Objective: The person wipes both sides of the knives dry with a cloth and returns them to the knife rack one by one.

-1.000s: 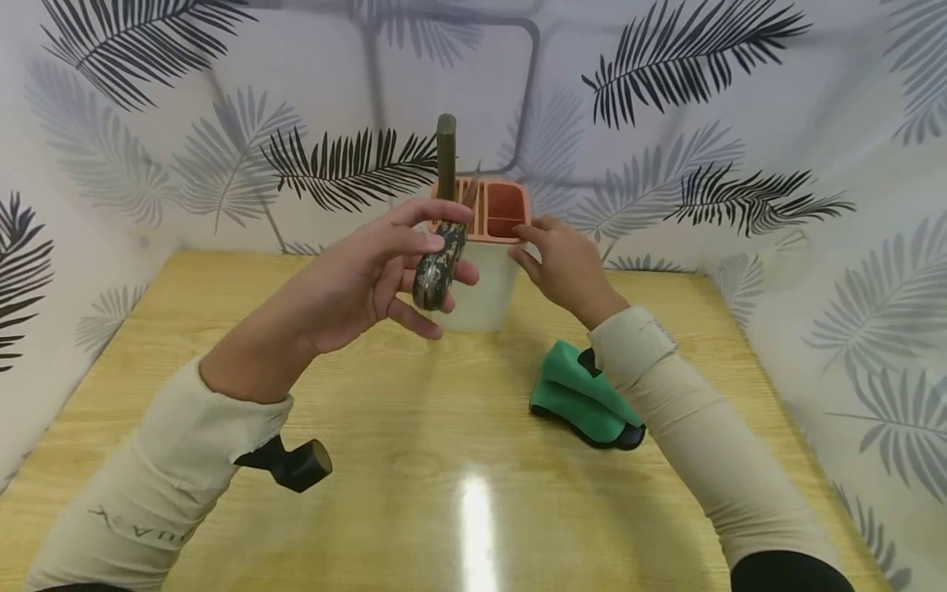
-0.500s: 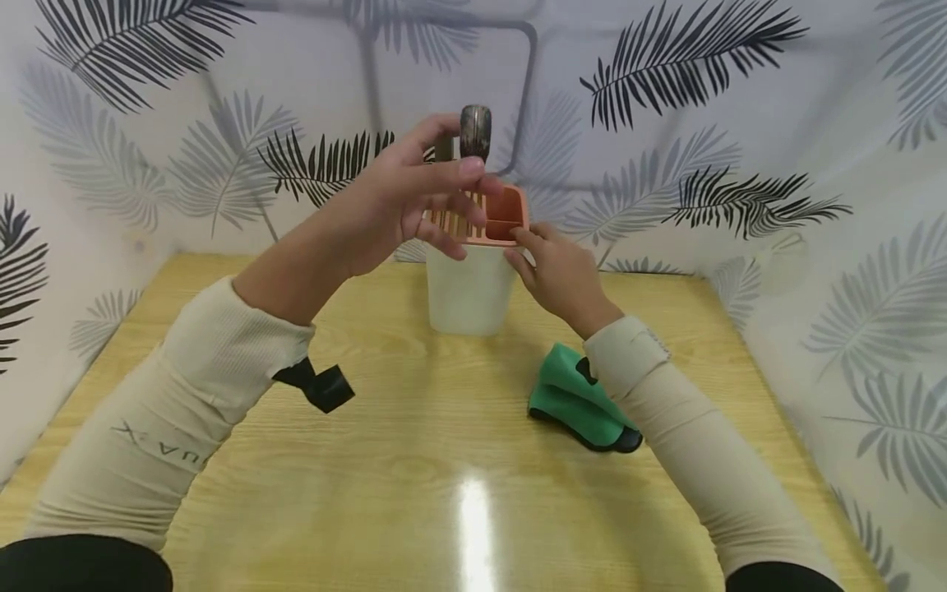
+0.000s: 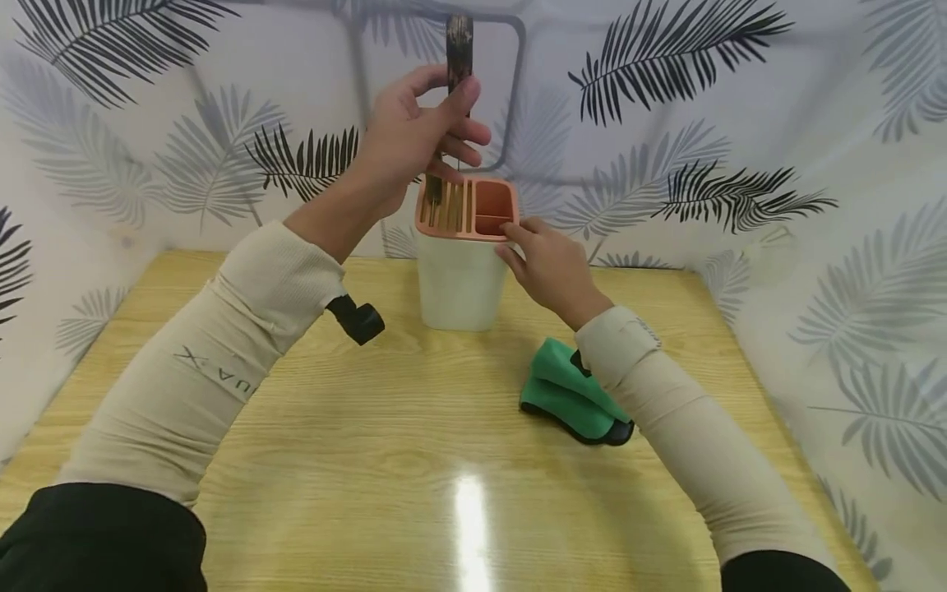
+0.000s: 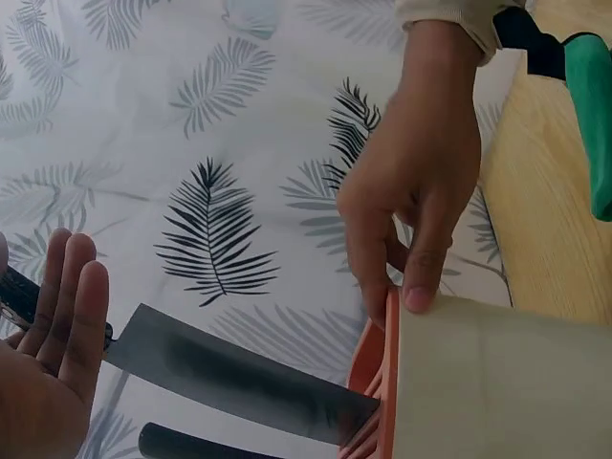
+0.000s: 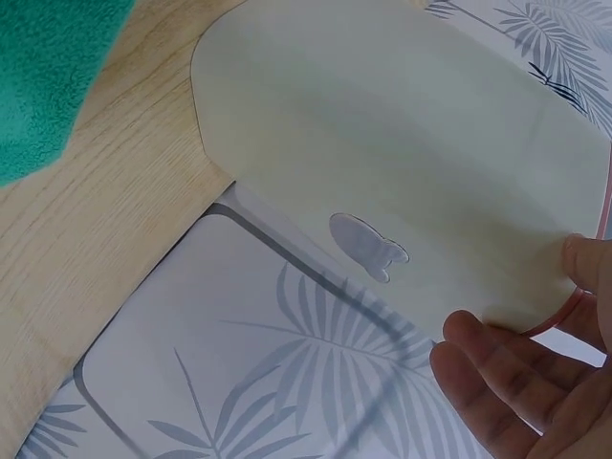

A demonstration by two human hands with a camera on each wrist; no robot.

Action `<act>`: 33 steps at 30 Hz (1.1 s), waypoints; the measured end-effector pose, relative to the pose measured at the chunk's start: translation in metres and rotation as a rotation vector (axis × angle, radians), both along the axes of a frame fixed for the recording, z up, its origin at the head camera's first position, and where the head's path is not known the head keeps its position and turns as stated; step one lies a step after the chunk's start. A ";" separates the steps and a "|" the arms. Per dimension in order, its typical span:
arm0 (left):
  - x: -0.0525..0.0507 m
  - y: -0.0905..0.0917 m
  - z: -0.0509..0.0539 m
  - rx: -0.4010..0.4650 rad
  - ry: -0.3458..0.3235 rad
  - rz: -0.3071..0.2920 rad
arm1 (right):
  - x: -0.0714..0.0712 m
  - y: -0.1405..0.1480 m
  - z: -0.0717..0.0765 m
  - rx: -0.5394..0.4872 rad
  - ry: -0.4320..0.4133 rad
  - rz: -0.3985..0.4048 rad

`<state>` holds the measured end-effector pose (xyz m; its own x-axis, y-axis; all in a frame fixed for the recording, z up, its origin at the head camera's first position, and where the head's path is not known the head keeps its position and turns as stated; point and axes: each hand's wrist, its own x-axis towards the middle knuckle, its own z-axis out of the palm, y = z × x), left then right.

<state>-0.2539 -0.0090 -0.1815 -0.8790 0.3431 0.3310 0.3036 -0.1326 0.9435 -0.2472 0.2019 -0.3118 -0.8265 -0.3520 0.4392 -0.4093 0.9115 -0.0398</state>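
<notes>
My left hand [image 3: 418, 123] holds a kitchen knife upright by its dark, mottled handle [image 3: 459, 53], above a pale knife holder [image 3: 460, 288] with an orange slotted top. In the left wrist view the knife's broad, cleaver-like blade [image 4: 239, 373] points at the slots, its end meeting the orange top; how deep it sits I cannot tell. A second, dark-handled knife [image 4: 191, 443] stands in a neighbouring slot, partly behind my left hand in the head view. My right hand [image 3: 555, 267] pinches the holder's right rim between thumb and fingers.
A folded green cloth [image 3: 573, 390] with black edging lies on the wooden table [image 3: 355, 460], in front of the holder and near my right forearm. Behind the table hangs a white leaf-printed sheet [image 3: 651, 156]. An open two-part compartment [image 3: 491, 201] takes up the holder's right side.
My left hand has risen and turned the knife from handle-low to upright, blade down over the slots. The right hand has stayed on the rim.
</notes>
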 end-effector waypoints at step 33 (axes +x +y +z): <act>-0.040 0.015 -0.032 -0.078 -0.192 0.050 | 0.002 -0.003 -0.006 -0.026 0.073 -0.008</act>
